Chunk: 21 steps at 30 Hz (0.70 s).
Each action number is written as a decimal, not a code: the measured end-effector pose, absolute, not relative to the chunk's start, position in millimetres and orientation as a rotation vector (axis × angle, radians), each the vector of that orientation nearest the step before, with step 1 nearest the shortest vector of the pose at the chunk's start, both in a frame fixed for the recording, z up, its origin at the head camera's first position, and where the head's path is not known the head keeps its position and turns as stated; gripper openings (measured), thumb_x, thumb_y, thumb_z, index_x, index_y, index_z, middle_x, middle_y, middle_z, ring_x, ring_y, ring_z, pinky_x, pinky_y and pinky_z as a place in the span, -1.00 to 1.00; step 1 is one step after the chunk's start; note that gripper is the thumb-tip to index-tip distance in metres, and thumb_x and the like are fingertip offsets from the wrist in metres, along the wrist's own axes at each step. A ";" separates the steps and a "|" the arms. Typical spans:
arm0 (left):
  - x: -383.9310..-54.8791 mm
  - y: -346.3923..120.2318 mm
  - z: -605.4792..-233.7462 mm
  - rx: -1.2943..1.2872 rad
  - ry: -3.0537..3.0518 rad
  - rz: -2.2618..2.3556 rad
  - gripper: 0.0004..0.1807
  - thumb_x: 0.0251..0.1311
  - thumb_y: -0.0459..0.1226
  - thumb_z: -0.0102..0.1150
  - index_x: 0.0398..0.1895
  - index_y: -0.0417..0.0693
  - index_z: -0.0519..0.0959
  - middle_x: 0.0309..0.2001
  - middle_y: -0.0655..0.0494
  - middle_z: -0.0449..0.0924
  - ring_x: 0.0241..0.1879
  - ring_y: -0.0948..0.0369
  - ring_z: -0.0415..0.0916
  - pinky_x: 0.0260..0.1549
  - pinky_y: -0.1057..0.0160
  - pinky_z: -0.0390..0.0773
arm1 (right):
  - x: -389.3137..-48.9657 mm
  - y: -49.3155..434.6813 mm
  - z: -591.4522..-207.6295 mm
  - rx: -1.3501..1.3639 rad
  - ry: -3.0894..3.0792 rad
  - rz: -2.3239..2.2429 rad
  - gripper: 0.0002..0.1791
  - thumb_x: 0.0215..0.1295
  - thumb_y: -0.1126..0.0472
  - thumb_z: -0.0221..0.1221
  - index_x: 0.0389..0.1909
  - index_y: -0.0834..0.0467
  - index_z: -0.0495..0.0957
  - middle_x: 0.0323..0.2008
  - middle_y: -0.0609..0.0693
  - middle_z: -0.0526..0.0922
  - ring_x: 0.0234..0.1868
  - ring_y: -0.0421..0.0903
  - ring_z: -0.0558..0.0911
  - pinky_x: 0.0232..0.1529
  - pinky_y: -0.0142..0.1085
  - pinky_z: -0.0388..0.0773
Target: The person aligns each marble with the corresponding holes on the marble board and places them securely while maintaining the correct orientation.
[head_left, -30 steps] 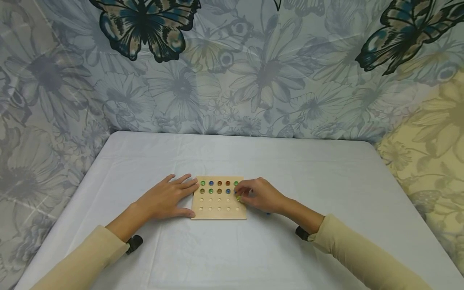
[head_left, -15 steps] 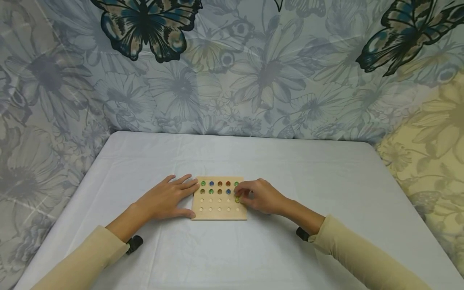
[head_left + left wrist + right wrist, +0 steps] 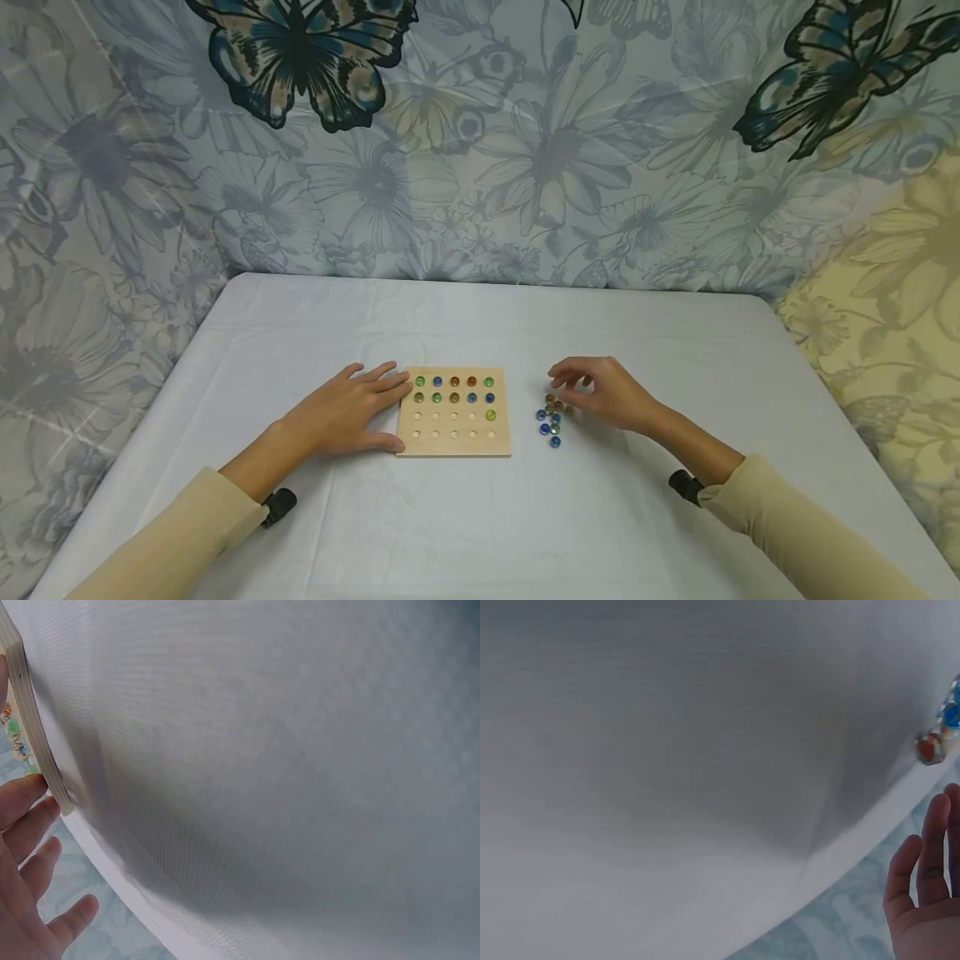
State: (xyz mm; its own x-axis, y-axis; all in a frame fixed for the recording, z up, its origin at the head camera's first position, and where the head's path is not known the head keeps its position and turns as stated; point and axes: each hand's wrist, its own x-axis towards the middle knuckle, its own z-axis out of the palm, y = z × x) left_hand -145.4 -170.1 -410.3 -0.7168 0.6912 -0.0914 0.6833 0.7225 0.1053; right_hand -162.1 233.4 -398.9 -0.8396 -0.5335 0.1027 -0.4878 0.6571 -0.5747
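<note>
A light wooden board (image 3: 444,446) with rows of round hollows lies flat on the table. Glass marbles fill its two far rows, and one yellow-green marble (image 3: 491,415) sits at the right end of the third row. My left hand (image 3: 345,410) rests with spread fingers against the board's left edge; the left wrist view shows fingertips touching the board's side (image 3: 37,727). To the right of the board is a cluster of loose marbles (image 3: 555,418), blue, brown and clear. Over its far side hovers my right hand (image 3: 611,393), fingers loosely bent, with no marble visible in it.
A white cloth (image 3: 420,525) covers the table, whose far edge meets a wall hanging (image 3: 480,167) printed with flowers and butterflies. Each wrist carries a small black camera, such as the one on the left wrist (image 3: 279,506).
The right hand has moved off the board to the right, over the loose marbles. It let go of the yellow-green marble, which now sits in a third-row hollow. The left hand stays put.
</note>
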 end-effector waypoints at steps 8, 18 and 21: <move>-145.8 -171.0 -412.4 1.115 2.798 0.094 0.02 0.15 0.44 -0.01 0.51 -0.02 0.28 0.50 0.06 0.20 0.50 0.00 0.07 0.33 -0.26 0.17 | -158.2 250.6 -405.0 -0.825 2.731 -0.903 -0.70 0.15 0.41 0.38 -0.06 0.22 0.67 -0.20 -0.08 0.74 -0.23 -0.13 0.67 -0.20 -0.18 0.58; -146.3 -170.4 -412.0 1.126 2.793 0.091 0.01 0.16 0.43 -0.01 0.50 -0.04 0.29 0.50 0.05 0.21 0.50 -0.01 0.08 0.33 -0.26 0.18 | -155.5 254.7 -411.8 -0.840 2.710 -0.901 -0.70 0.11 0.37 0.42 -0.10 0.17 0.67 -0.25 -0.14 0.76 -0.23 -0.18 0.69 -0.19 -0.21 0.58; -147.2 -170.8 -411.7 1.130 2.802 0.086 0.01 0.15 0.43 0.00 0.50 -0.03 0.29 0.50 0.06 0.21 0.50 0.00 0.07 0.33 -0.26 0.17 | -156.3 255.4 -412.7 -0.853 2.718 -0.883 -0.70 0.11 0.38 0.42 -0.11 0.16 0.67 -0.24 -0.14 0.76 -0.23 -0.18 0.69 -0.19 -0.20 0.59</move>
